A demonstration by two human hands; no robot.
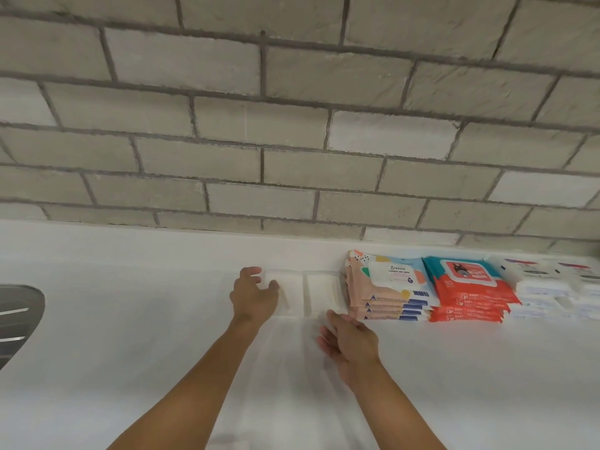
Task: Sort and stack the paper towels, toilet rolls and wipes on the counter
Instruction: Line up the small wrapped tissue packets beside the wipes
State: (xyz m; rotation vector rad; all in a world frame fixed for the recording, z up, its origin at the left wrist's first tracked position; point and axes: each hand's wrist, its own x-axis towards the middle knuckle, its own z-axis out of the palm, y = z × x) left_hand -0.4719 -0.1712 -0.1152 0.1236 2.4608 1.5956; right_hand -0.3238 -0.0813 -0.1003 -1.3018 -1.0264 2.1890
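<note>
We find the left grip (255, 295) laid on a clear-wrapped white paper pack (268, 276) near the rear edge of the white desk (130, 319). Its fingers are curved and spread; we cannot tell whether they clasp the pack. The right grip (349, 342) hovers nearer the front edge, fingers loosely extended, holding nothing. Just beyond its fingertips lies a second clear-wrapped white pack (319, 292), just beside the first.

Along the rear edge, toward the right edge, we note three stacks side by side:
- peach patterned wipes packs (389, 297), the top pack's white flap lid closed;
- red-and-teal baby wipes packs (467, 293);
- white packs with purple labels (552, 284), blurred.

All wrappers conceal their contents. A stainless steel sink (16, 313) shows at the desk's left edge. A grey brick wall (292, 125) rises behind the rear edge.
</note>
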